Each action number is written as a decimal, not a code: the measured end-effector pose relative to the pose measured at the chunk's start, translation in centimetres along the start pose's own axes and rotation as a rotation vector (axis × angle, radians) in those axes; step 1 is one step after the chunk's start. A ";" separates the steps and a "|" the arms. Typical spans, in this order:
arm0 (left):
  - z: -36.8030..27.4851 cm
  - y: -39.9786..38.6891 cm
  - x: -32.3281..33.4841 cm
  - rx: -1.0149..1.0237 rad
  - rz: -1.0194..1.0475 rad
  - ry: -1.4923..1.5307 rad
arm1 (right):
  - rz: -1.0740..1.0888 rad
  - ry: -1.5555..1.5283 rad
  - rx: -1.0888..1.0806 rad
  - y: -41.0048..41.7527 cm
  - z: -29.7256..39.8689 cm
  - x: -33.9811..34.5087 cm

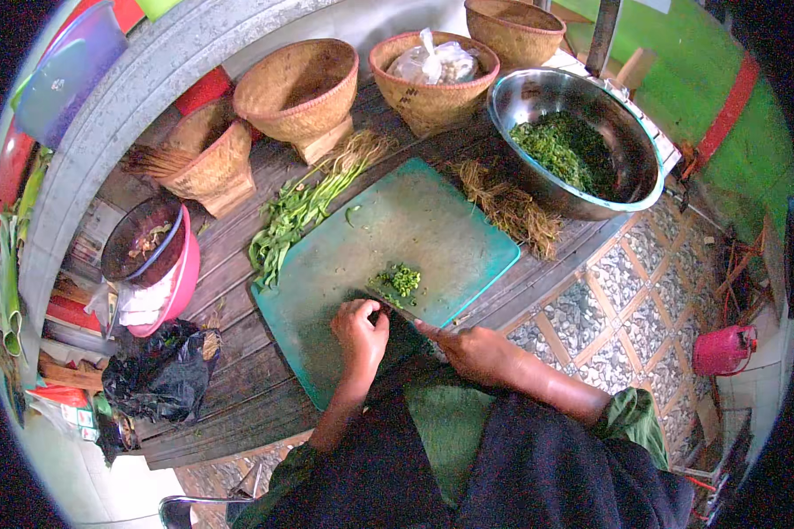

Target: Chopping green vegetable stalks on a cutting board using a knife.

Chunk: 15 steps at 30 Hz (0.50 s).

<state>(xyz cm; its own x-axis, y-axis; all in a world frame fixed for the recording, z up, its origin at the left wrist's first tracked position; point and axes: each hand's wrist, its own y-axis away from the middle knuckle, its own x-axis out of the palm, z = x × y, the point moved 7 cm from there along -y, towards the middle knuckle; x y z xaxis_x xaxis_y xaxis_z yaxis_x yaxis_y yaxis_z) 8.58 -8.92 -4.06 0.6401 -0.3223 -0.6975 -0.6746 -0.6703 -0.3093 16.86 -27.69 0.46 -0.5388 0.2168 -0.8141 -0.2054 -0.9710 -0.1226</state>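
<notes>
My right hand [470,350] grips a knife [390,299], its blade lying low over the green cutting board [450,225]. A small heap of chopped greens [405,280] sits against the far side of the blade. My left hand [360,334] is at the near side of the board, just left of the blade, with fingers curled; whether it holds anything cannot be told. Leafy green stems with roots [304,202] lie along the board's upper left edge. A bundle of brown roots [513,208] lies beyond its upper right edge.
A steel bowl [648,178] of chopped greens stands at the table's right corner. Woven baskets [298,79] line the back, one holding a plastic bag [430,63]. At left are a pink basin [188,278] and a black plastic bag [162,377] on the wooden table [238,370].
</notes>
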 end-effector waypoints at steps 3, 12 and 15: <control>-1.0 -0.1 -0.4 0.041 -0.025 -0.003 | 0.115 -0.018 0.090 -0.8 0.1 -0.2; -0.5 0.0 -0.2 0.006 0.004 -0.040 | -0.017 -0.121 -0.004 -1.9 -0.5 -0.7; -0.6 0.2 -0.5 0.008 0.000 -0.105 | 0.188 -0.013 0.094 -0.8 0.5 -0.9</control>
<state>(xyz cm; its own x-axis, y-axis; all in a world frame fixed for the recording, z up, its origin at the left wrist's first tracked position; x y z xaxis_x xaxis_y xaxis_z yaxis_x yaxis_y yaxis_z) 8.36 -9.33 -3.40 0.5980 -0.2506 -0.7613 -0.6781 -0.6646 -0.3139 17.09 -27.11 1.59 -0.5853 0.0346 -0.8101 -0.1750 -0.9809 0.0845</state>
